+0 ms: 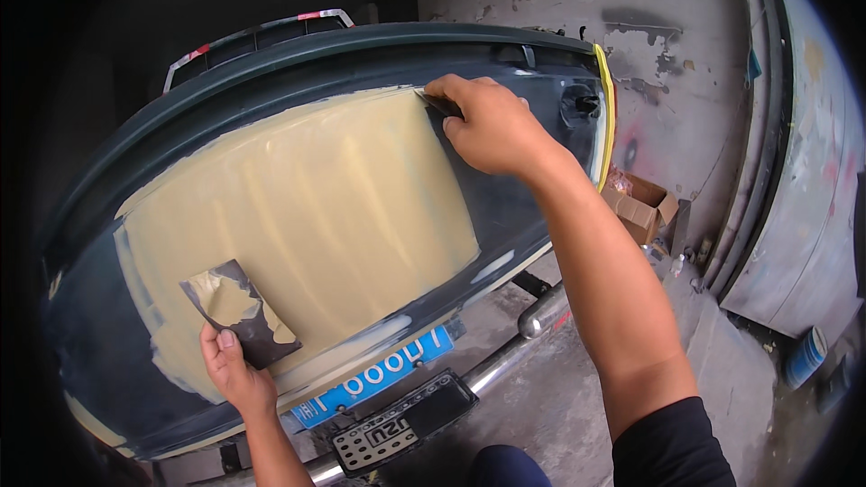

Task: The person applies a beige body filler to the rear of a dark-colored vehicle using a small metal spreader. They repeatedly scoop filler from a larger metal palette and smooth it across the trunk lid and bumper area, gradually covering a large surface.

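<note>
A broad patch of cream body filler (352, 198) covers the middle of a dark vehicle tailgate (507, 189). At its upper right corner my right hand (496, 131) pinches a thin dark spreader (439, 105), whose edge meets the filler; the fingers partly hide the tool. My left hand (236, 377) grips a dark flat mixing board (262, 338) by its lower left edge. Cream filler (230, 300) is smeared over the board's upper part. The board is held tilted in front of the patch's lower left area.
Below the tailgate are a blue licence plate (379, 378), a step pad (406, 421) and a metal bumper bar (501, 365). Yellow masking tape (608, 117) lines the right edge. An open cardboard box (639, 216) and a blue bucket (806, 359) stand to the right.
</note>
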Motion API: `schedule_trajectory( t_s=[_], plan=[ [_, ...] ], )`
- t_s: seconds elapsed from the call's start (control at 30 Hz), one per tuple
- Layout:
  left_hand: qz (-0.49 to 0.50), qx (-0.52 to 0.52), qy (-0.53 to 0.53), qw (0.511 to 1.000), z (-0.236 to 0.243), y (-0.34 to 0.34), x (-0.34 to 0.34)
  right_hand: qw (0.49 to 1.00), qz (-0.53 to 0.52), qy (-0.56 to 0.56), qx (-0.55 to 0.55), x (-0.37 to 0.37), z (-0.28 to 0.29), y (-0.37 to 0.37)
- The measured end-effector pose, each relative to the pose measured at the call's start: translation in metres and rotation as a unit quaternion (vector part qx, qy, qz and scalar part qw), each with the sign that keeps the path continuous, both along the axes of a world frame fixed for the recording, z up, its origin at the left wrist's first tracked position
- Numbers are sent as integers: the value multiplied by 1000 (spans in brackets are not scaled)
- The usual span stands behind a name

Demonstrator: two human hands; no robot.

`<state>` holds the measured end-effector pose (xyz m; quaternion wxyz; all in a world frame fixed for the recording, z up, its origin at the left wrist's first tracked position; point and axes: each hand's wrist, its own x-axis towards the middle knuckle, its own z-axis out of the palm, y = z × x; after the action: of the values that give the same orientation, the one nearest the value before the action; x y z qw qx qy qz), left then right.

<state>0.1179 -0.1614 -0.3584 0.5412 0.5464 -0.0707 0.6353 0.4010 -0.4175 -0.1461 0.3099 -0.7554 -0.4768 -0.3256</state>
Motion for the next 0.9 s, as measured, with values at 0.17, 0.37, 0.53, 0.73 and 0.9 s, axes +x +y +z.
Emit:
schedule_trajectory(
  t_s=[0.17, 0.37, 0.53, 0.73, 0.9],
  plan=[
    [18, -4, 5, 1000, -1, 2, -1, 999, 19, 28, -37, -6, -4, -6],
    [12, -8, -1, 1000, 0, -1, 0, 999, 35, 28, -10, 8, 5, -5],
    [19, -4, -2, 1000, -3, 2, -2, 999, 33, -2, -6, -3, -6, 3],
    [8, 1, -2, 1000, -1, 1, -1, 1000, 23, 12, -4, 3, 4, -3],
    [16, -3, 3, 1000, -2, 0, -3, 999, 36, -10, -4, 2, -2, 1]
  ],
)
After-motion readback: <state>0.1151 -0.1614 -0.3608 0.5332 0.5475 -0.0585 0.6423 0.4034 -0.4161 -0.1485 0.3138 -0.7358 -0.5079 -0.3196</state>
